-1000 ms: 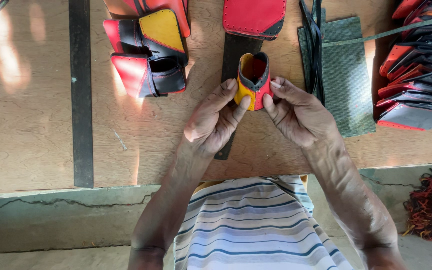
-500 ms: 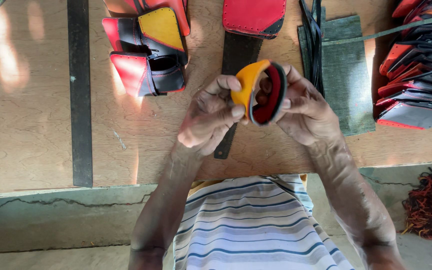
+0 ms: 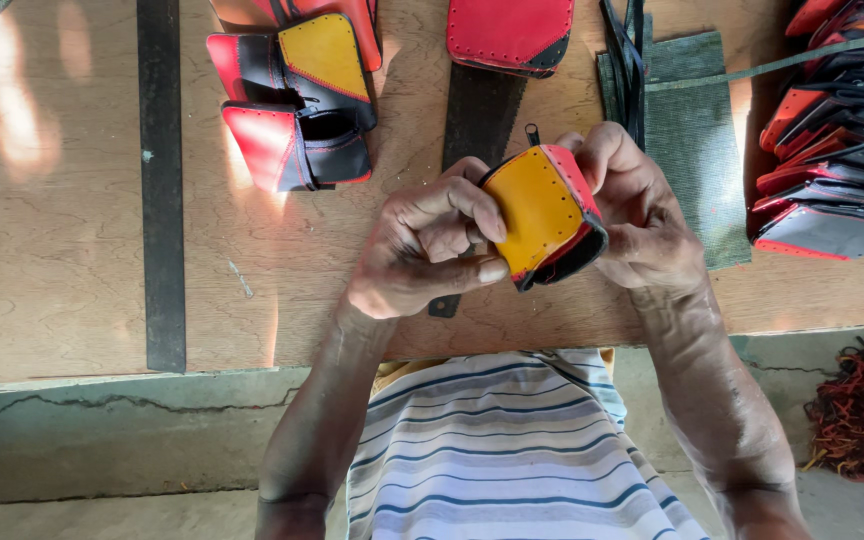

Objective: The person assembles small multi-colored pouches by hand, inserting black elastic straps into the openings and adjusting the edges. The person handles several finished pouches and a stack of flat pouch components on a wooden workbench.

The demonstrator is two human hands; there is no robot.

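- Plywood bench (image 3: 72,230), seen from above; striped shirt (image 3: 512,450) nearest, at near edge.
- Yellow-red leather pouch (image 3: 542,215) held above near edge, clasped betw. left hand (image 3: 422,250) and right hand (image 3: 642,215).
- Finished pouches (image 3: 297,100) at far edge; stacked pieces (image 3: 832,160) at right edge.

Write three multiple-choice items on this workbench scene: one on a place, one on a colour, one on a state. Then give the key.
1. Where is the stack of flat red and black pieces?
A. right edge of the bench
B. on the floor
C. in the person's lap

2. What colour is the pouch's face toward the camera?
A. green
B. yellow
C. white

3. How is the pouch held?
A. lying on the bench
B. by one hand
C. by both hands, above the bench

Key: 1 A, the stack lies at the bench's right edge. 2 B, the pouch shows yellow. 3 C, left hand and right hand both grip it.
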